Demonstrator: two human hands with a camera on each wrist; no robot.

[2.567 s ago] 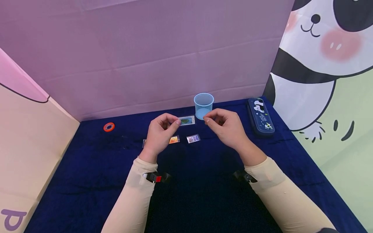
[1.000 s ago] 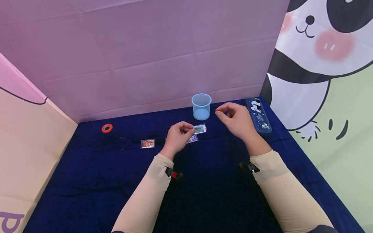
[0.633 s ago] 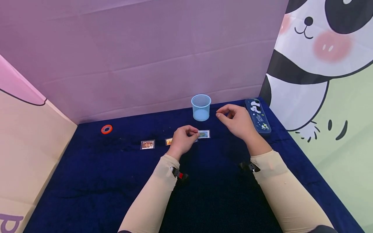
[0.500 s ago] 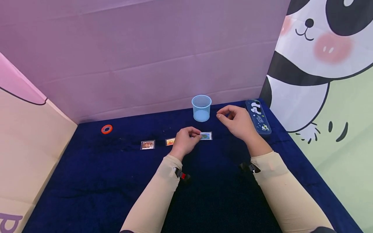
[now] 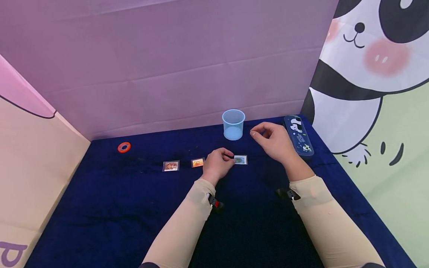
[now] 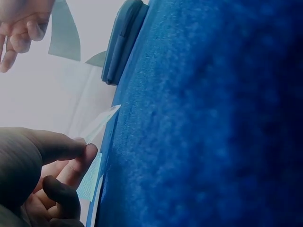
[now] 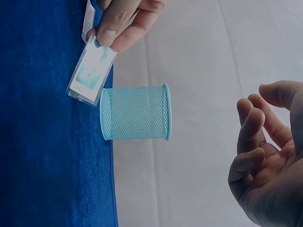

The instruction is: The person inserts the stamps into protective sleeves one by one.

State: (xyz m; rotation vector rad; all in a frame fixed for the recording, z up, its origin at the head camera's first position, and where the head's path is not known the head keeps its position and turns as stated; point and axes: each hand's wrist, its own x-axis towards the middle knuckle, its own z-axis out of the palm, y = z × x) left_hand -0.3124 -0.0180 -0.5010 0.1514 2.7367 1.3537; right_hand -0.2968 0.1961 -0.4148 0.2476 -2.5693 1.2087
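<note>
My left hand point(image 5: 218, 164) pinches a blue-green stamp in a clear sleeve point(image 5: 240, 160) by its left edge, between thumb and index finger. In the right wrist view the sleeved stamp point(image 7: 91, 71) hangs tilted from those fingers, and in the left wrist view one corner comes close to the cloth. To the left on the cloth lie an orange sleeved stamp point(image 5: 197, 162) and a reddish-brown one point(image 5: 171, 166). A purple sleeved stamp seen earlier is hidden behind the left hand. My right hand point(image 5: 273, 141) hovers, fingers loosely curled and holding nothing, between the pen holder and the pencil case.
A light blue mesh pen holder point(image 5: 233, 125) stands upright near the back edge. At the right lies a dark blue panda pencil case point(image 5: 299, 136). An orange tape roll point(image 5: 124, 147) rests at the left on the dark blue cloth point(image 5: 110, 193). Fabric walls rise behind and beside it.
My left hand has carried the sleeved stamp right and toward me, down near the cloth, uncovering the reddish-brown and orange stamps. My right hand has drawn away to the right and then stayed nearly still.
</note>
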